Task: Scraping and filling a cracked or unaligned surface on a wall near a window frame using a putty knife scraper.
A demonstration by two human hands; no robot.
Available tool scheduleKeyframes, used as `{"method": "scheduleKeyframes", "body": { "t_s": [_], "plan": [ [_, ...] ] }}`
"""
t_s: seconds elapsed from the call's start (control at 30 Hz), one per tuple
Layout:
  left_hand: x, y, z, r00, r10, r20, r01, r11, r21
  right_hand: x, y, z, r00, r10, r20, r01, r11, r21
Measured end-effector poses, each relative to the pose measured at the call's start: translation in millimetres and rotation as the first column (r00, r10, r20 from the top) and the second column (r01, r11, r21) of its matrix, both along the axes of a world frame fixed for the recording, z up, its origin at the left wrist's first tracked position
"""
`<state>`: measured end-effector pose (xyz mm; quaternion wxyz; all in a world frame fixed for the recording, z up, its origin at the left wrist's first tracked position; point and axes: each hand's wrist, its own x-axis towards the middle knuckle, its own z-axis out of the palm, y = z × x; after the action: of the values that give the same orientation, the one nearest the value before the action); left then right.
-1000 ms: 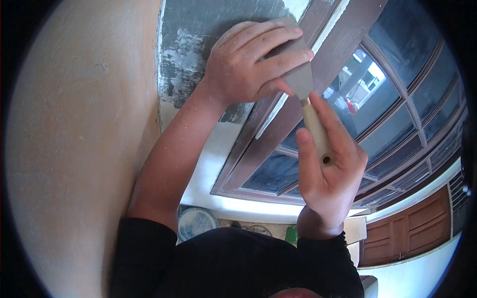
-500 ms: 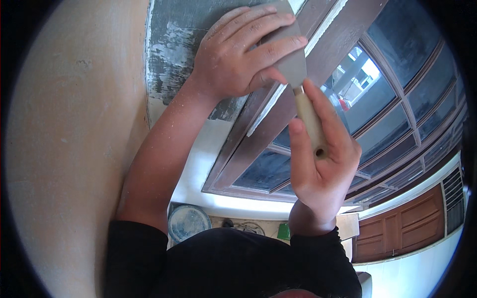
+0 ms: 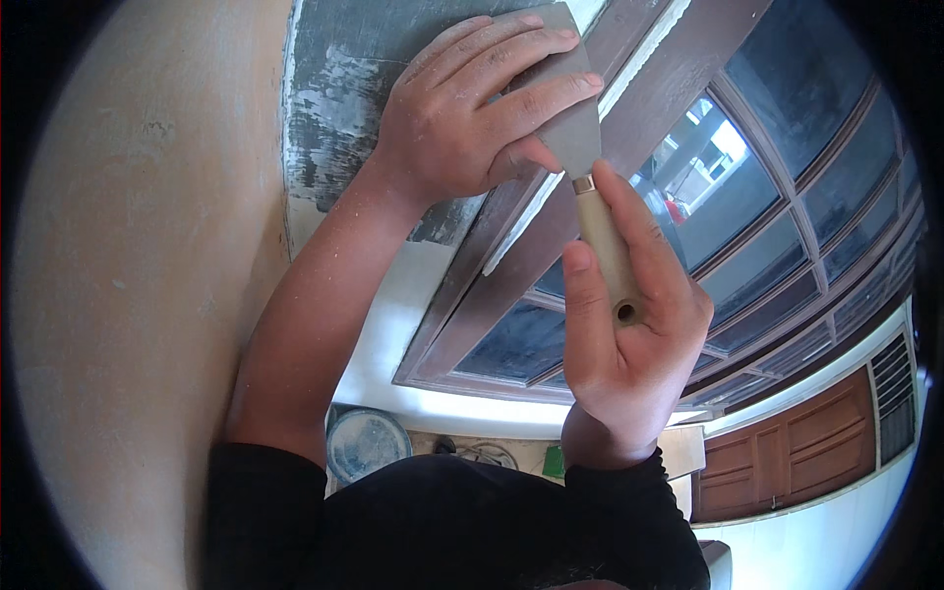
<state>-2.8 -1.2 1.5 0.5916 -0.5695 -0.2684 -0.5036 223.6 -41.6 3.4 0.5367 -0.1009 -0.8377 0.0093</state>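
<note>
A putty knife with a wide grey blade (image 3: 573, 126) and a pale handle (image 3: 608, 246) slants across the upper middle of the view. My right hand (image 3: 644, 320) is closed around the handle, thumb on one side and index finger stretched along the other toward the metal collar. Over the blade lies my left hand (image 3: 472, 113), its dusty fingers spread flat and the thumb near the blade's lower edge. Behind that hand is a dark grey wall patch (image 3: 339, 108) streaked with white. Part of the blade is hidden under the left fingers.
The orange-tan wall (image 3: 147, 246) rises close to my left forearm. A brown window frame (image 3: 452, 324) with glass panes (image 3: 728, 216) stands on the right. Below are a round bluish-white tub (image 3: 369, 444), a green object (image 3: 554, 462) and a brown wooden door (image 3: 787, 447).
The view has shifted slightly. The handle end and my right thumb sit a little lower, and more of the metal collar shows. Both hands keep nearly the same pose.
</note>
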Motion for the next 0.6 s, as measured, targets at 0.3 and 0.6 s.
{"method": "scheduleKeyframes", "body": {
  "t_s": [0.3, 0.6],
  "plan": [
    [-2.9, 3.0, 1.8, 1.0, 0.005, 0.007, -0.006, 1.0, 0.021, -0.9, -0.6, 0.9, 0.999, -0.038, 0.035, 0.041, 0.994, -0.102],
    [0.3, -0.5, 0.4, 1.0, 0.021, 0.011, -0.021, 1.0, 0.006, -3.0, 3.3, -5.2, 1.0, -0.024, -0.004, 0.024, 0.998, -0.053]
  ]
}}
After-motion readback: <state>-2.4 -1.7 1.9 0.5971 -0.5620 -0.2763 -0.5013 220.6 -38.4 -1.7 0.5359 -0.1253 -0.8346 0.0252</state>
